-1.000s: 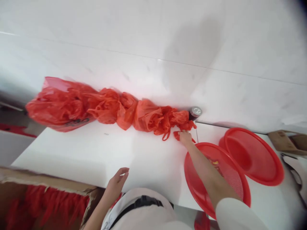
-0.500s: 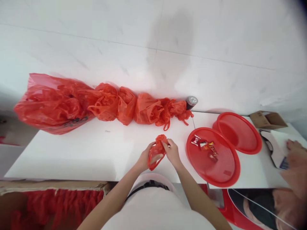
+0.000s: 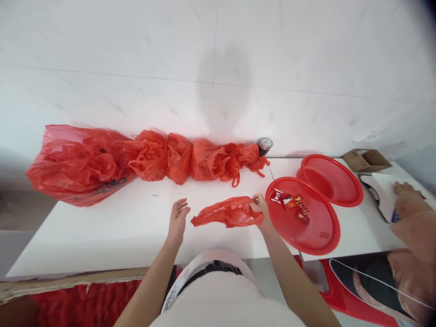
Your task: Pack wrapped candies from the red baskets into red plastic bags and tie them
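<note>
In the head view a thin red plastic bag (image 3: 228, 212) stretches sideways above the white table, crumpled and slack. Its right end is pinched in my right hand (image 3: 260, 206). My left hand (image 3: 179, 220) is off to the left, fingers apart, not touching the bag's loose end. Just right of my right hand stands a red mesh basket (image 3: 325, 227) with several small wrapped sweets (image 3: 296, 204) in it. Behind the bag, a row of filled red bags (image 3: 179, 159) lines the wall.
A large red bag (image 3: 81, 163) lies at the far left. A can (image 3: 265, 144) stands by the wall. Another red basket (image 3: 334, 179), a cardboard box (image 3: 366, 160) and a co-worker's hand (image 3: 405, 190) are on the right. Below left, a carton (image 3: 75, 279) holds red bags.
My hands have moved apart. The left hand has let go of the red bag and gone left; the right has drawn the bag out sideways to the right.
</note>
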`<control>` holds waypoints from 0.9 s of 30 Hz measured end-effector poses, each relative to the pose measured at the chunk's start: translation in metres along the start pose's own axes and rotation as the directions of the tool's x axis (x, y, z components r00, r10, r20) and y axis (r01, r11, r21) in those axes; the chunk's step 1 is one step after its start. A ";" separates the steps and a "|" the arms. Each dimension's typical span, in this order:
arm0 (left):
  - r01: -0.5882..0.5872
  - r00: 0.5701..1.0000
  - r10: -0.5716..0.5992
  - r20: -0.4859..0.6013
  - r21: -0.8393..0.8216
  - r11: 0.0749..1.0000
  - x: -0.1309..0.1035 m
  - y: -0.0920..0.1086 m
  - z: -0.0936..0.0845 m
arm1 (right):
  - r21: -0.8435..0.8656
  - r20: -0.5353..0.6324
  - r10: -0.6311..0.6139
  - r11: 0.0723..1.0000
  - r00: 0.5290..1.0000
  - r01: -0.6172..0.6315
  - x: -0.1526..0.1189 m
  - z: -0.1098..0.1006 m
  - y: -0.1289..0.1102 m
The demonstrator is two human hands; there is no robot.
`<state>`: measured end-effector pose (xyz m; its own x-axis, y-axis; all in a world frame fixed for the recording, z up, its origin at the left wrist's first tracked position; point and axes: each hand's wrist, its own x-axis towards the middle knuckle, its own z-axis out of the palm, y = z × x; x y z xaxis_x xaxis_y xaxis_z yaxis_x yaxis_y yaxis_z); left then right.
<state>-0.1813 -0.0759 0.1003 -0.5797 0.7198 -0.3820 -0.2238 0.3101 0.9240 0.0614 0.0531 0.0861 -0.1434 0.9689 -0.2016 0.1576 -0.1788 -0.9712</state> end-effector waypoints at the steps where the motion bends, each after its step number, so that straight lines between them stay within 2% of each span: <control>1: -0.096 0.995 0.098 -0.019 0.064 0.993 -0.008 0.000 0.005 | 0.011 0.006 0.007 1.000 1.000 -0.007 -0.002 0.007 -0.001; 2: -0.212 0.977 0.214 0.008 0.160 0.964 -0.016 -0.001 0.013 | 0.025 0.021 0.017 1.000 1.000 -0.017 -0.005 0.015 -0.002; 4: -0.440 0.898 0.398 0.188 0.380 0.814 -0.028 -0.009 0.032 | 0.054 0.080 0.040 0.998 0.996 -0.044 -0.012 0.031 -0.004; 5: -0.502 0.865 0.417 0.278 0.461 0.732 -0.030 -0.016 0.041 | 0.067 0.117 0.050 0.996 0.992 -0.058 -0.017 0.039 -0.005; 6: -0.511 0.859 0.394 0.327 0.514 0.689 -0.029 -0.023 0.047 | 0.079 0.153 0.060 0.994 0.986 -0.072 -0.022 0.045 -0.006; 8: -0.409 0.911 0.290 0.293 0.551 0.728 -0.018 -0.037 0.048 | 0.098 0.218 0.080 0.990 0.973 -0.103 -0.031 0.050 -0.008; 10: -0.268 0.962 0.191 0.195 0.543 0.796 -0.001 -0.045 0.034 | 0.113 0.310 0.104 0.983 0.945 -0.145 -0.038 0.044 -0.010; 13: -0.135 0.990 0.096 0.105 0.488 0.862 0.024 -0.043 0.003 | 0.096 0.466 0.157 0.969 0.871 -0.226 -0.040 0.017 -0.012; 15: -0.057 0.995 0.021 0.094 0.398 0.916 0.031 -0.035 -0.009 | 0.047 0.522 0.170 0.973 0.836 -0.227 -0.037 -0.004 -0.010; 17: 0.030 0.989 -0.068 0.135 0.264 0.964 0.029 -0.028 -0.010 | -0.050 0.552 0.128 0.991 0.824 -0.120 -0.032 -0.022 -0.004; 19: 0.133 0.965 -0.155 0.211 0.116 0.984 0.023 -0.023 -0.002 | -0.243 0.570 0.080 0.967 0.818 0.075 -0.028 -0.033 0.005; 21: 0.218 0.935 -0.206 0.287 -0.010 0.976 0.016 -0.021 0.006 | -0.523 0.544 0.104 0.818 0.832 0.239 -0.026 -0.037 0.013; 23: 0.265 0.915 -0.216 0.340 -0.104 0.959 0.012 -0.020 0.010 | -0.751 0.463 0.172 0.596 0.869 0.282 -0.024 -0.038 0.020; 24: 0.278 0.908 -0.214 0.360 -0.138 0.951 0.010 -0.018 0.011 | -0.814 0.425 0.205 0.513 0.882 0.273 -0.023 -0.038 0.022; 25: 0.286 0.903 -0.209 0.375 -0.162 0.944 0.009 -0.017 0.010 | -0.847 0.400 0.233 0.463 0.886 0.261 -0.022 -0.039 0.024; 27: 0.300 0.894 -0.205 0.398 -0.193 0.934 0.007 -0.014 0.008 | -0.858 0.392 0.264 0.451 0.881 0.247 -0.017 -0.041 0.025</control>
<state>-0.1761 -0.0700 0.0846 -0.1602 0.8273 -0.5384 -0.5345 0.3859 0.7519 0.1079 0.0396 0.0705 -0.4676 0.7398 -0.4837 0.8739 0.3050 -0.3784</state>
